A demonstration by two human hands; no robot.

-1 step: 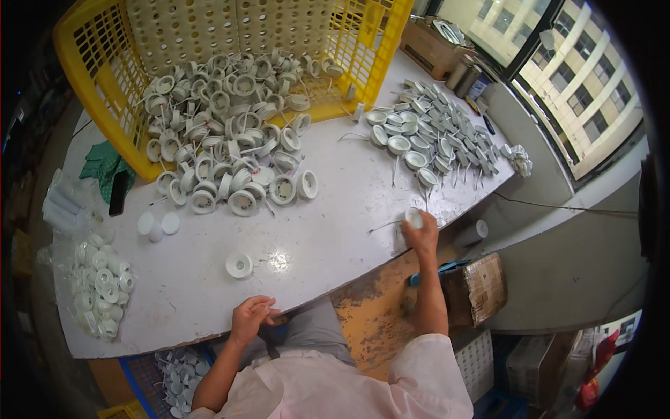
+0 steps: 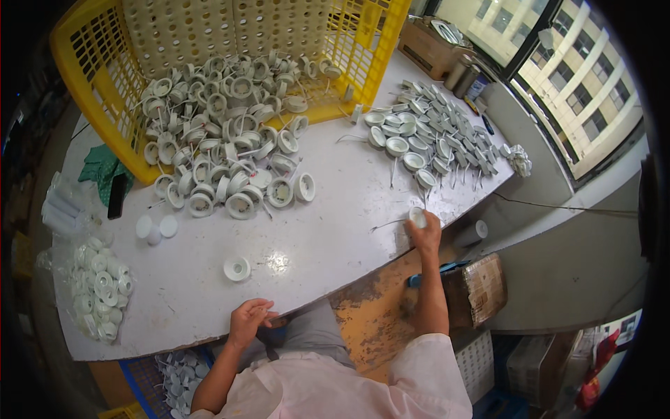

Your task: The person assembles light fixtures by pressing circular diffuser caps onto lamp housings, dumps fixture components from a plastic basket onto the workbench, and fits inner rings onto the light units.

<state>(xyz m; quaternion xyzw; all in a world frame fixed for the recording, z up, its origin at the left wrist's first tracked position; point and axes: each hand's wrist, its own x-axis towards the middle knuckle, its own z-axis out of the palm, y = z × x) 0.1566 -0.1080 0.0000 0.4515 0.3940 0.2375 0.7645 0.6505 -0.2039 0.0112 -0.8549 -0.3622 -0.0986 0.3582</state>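
Note:
My right hand (image 2: 427, 234) is closed round a white round lamp housing (image 2: 417, 217) at the table's right front edge. A thin wire runs out from the housing to the left over the tabletop. My left hand (image 2: 251, 321) hovers at the front edge with its fingers loosely bent and nothing visible in them. Nearest to it, a single white ring-shaped part (image 2: 237, 268) lies on the table. Beyond my right hand spreads a pile of white lamp housings with wires (image 2: 436, 136).
A yellow plastic basket (image 2: 387, 56) lies on its side at the back, spilling wired white housings (image 2: 241, 140). On the left are a clear bag of white rings (image 2: 105, 286), white discs (image 2: 168, 225), a phone (image 2: 118, 195) and green cloth (image 2: 105, 167). A cardboard box (image 2: 481, 290) stands below right.
My right hand has shifted slightly to the right, still with the lamp housing in it. The left hand has stayed nearly in place.

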